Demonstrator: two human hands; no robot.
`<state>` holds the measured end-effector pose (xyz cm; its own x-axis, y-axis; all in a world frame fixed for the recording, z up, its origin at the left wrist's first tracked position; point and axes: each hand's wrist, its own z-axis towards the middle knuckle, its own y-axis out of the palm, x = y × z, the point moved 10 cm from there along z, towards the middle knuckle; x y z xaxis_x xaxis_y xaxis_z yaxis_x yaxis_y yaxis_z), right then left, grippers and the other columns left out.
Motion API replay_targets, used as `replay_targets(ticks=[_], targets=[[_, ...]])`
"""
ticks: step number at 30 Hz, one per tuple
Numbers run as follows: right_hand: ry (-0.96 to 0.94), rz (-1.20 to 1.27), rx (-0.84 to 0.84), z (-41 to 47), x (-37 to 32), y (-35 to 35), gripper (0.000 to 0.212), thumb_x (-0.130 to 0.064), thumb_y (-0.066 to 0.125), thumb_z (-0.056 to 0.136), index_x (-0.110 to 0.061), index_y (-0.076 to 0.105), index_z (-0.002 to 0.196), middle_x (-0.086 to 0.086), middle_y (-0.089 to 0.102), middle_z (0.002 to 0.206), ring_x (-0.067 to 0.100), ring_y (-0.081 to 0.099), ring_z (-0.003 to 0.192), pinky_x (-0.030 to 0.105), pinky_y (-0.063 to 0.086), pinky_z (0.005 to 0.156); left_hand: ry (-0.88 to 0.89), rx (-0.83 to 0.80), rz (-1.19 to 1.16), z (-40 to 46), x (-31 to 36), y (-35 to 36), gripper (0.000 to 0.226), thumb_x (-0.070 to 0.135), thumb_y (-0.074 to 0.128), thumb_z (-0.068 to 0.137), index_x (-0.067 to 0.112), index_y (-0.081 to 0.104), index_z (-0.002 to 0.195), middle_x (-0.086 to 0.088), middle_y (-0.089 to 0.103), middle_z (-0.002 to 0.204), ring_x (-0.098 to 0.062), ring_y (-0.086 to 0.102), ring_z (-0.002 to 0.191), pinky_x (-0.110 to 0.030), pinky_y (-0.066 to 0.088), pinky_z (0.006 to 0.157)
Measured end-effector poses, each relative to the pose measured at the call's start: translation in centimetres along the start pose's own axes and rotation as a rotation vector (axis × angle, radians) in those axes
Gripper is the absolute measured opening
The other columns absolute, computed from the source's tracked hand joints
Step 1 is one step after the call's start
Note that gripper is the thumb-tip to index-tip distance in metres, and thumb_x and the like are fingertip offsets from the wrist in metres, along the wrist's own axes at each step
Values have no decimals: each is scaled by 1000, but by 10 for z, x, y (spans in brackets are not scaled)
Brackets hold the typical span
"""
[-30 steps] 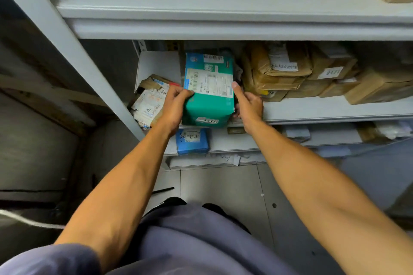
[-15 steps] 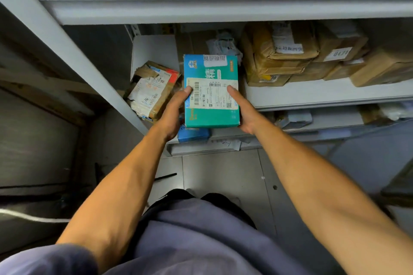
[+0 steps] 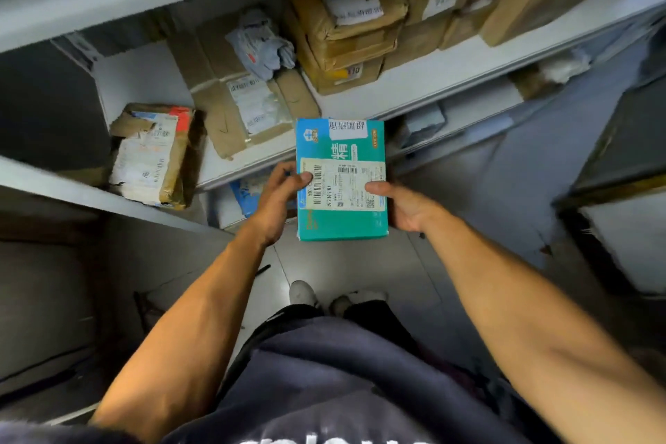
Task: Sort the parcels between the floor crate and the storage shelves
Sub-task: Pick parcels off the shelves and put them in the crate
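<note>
I hold a teal box (image 3: pixel 340 223) with a white shipping label flat in front of me, clear of the shelf and above the floor. My left hand (image 3: pixel 275 202) grips its left edge, thumb on the label. My right hand (image 3: pixel 403 205) grips its right edge, thumb on top as well. Behind the box is the white storage shelf (image 3: pixel 414 88) with brown parcels on it. No floor crate shows in this view.
On the shelf lie a torn taped parcel (image 3: pixel 151 155) at the left, a flat brown parcel (image 3: pixel 241 101) with a crumpled grey bag (image 3: pixel 261 41) on it, and stacked brown boxes (image 3: pixel 346 22). A blue parcel (image 3: pixel 248 191) lies on the lower shelf. My shoes stand on the tiled floor (image 3: pixel 468 213).
Both hands have pulled the teal box off the shelf toward me and laid it flat, label up. The view has tilted down toward the floor.
</note>
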<state>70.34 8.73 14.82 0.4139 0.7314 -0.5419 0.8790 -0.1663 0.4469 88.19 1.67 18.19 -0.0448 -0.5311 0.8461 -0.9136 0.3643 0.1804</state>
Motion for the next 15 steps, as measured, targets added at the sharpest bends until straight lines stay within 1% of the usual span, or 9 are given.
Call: replay_targets(ticks=[1, 2, 3, 4, 6, 7, 11, 13, 15], targets=[[6, 13, 47, -8, 4, -18, 72, -17, 82, 64, -15, 55, 131, 10, 75, 115, 26, 74, 102, 39, 62, 73, -25, 5, 9, 3, -5, 14, 72, 47, 72, 70, -3, 53, 118, -25, 67, 120, -46, 63, 114, -73, 38, 106], [12, 20, 86, -18, 7, -35, 84, -16, 81, 63, -15, 50, 140, 13, 72, 123, 29, 71, 108, 42, 61, 78, -56, 4, 22, 5, -9, 29, 60, 48, 72, 67, 8, 57, 110, -17, 71, 112, -40, 66, 109, -70, 41, 107], [9, 24, 116, -27, 9, -52, 91, -16, 81, 64, -17, 44, 147, 15, 68, 129, 32, 68, 115, 47, 59, 84, -82, -21, 35, 8, -13, 47, 51, 48, 71, 65, 18, 58, 104, -9, 73, 106, -32, 68, 105, -66, 43, 107], [-4, 35, 142, -37, 11, -69, 96, -16, 81, 64, -19, 39, 151, 17, 65, 134, 35, 64, 121, 52, 56, 91, -97, -55, 50, 13, -17, 68, 47, 49, 71, 64, 24, 58, 101, -3, 74, 102, -26, 70, 101, -63, 45, 106], [-43, 89, 183, -58, 14, -101, 99, -15, 82, 64, -21, 37, 152, 17, 63, 137, 38, 60, 126, 58, 49, 103, -113, -123, 84, 21, -22, 109, 48, 52, 69, 62, 28, 58, 102, 2, 76, 99, -18, 72, 97, -58, 50, 101], [-66, 122, 205, -70, 15, -118, 100, -15, 82, 64, -21, 36, 152, 18, 62, 138, 39, 59, 127, 61, 46, 106, -119, -158, 100, 25, -23, 130, 50, 53, 69, 62, 27, 57, 103, 2, 76, 99, -18, 72, 97, -56, 50, 100], [-149, 209, 302, -118, 15, -182, 101, -14, 81, 66, -21, 33, 154, 19, 60, 140, 41, 55, 131, 65, 40, 110, -145, -304, 167, 41, -25, 216, 62, 52, 70, 62, 19, 54, 111, -5, 74, 111, -29, 67, 113, -61, 43, 109], [-202, 274, 356, -142, 16, -214, 103, -15, 81, 66, -22, 29, 155, 19, 59, 141, 41, 55, 131, 66, 39, 111, -152, -380, 217, 50, -25, 261, 75, 50, 71, 62, 9, 52, 121, -14, 71, 120, -38, 64, 119, -64, 41, 109], [-268, 338, 412, -170, 20, -247, 101, -15, 78, 70, -24, 25, 156, 18, 58, 142, 40, 54, 132, 67, 38, 111, -167, -485, 283, 60, -29, 314, 89, 47, 71, 62, -1, 48, 133, -23, 65, 130, -46, 58, 125, -66, 37, 108]])
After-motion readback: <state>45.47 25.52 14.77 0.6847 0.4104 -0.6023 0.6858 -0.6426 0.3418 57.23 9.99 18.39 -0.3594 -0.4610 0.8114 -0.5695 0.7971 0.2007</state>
